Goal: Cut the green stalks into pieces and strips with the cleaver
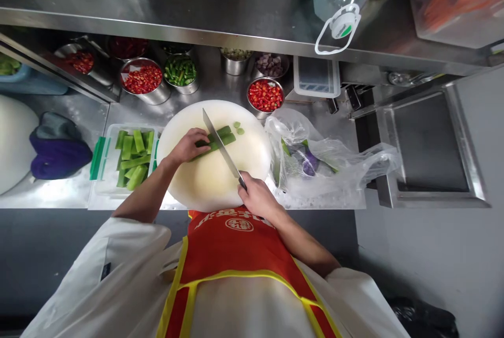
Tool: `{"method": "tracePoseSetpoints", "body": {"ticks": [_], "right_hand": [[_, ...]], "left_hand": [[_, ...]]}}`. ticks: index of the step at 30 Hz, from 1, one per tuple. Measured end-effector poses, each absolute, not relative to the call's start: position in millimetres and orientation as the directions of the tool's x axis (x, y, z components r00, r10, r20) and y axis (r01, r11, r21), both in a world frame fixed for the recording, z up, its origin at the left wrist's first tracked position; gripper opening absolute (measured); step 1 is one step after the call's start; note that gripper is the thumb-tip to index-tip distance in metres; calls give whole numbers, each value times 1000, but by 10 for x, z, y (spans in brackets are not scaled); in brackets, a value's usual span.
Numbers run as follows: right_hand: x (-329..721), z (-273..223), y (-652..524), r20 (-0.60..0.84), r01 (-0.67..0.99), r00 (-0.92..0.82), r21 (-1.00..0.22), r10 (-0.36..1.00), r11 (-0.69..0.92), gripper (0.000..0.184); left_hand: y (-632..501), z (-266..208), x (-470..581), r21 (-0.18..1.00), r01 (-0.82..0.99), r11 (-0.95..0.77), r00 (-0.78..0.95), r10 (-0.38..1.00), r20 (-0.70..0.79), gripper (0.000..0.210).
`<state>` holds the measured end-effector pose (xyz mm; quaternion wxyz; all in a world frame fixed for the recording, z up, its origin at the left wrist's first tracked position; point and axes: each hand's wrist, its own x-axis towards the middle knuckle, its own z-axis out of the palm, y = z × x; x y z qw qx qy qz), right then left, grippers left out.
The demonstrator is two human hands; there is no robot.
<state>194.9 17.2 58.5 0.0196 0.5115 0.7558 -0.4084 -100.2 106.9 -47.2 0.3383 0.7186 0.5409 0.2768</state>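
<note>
Lying nearest, one red apron (236, 246), yellow-trimmed. Right hand (256, 196): closed around the handle of one knife (224, 150); a twisted blade could be caused by a slackened grip. Knife: held slantwise across the stalks, tip directed away and leftward; whether the stalks are touched by its edge cannot be told. Left hand (190, 145): half-curled, green stalk lengths (229, 139) pinned beneath its fingers; a fingertip could be nicked if the fingers are left extended towards the blade. Green stalk lengths: laid side by side on one white cutting board (197, 186); a slip could be caused by uneven pressure. Flanking the board: at left, one clear tub (107, 186) of cut green pieces (134, 151); at right, one plastic bag (350, 165), liable to be snagged by a sleeve. Beyond the blade: two small green slices (239, 128), loose, easily swept aside by a stray stroke. Farther: one metal cup (260, 114) of chopped red chillies (265, 95), liable to be tipped if the board is shoved outward.
</note>
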Motion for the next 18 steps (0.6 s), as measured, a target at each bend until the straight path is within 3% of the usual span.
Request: {"method": "tracePoseSetpoints", "body": {"ticks": [7,13,18], "right_hand": [[1831,633,115,-459,816,-480,-545,747,190,38],[1736,780,159,-521,861,-459,-460,720,216,27],[1553,542,250,-546,886,-429,-410,719,218,28]], "left_hand": [[1028,-551,-934,639,706,-306,380,925,24,21],[1014,-579,-942,625,718,-307,381,924,16,26],[997,-618,-928,649,683,-336,379,922,78,25]]}}
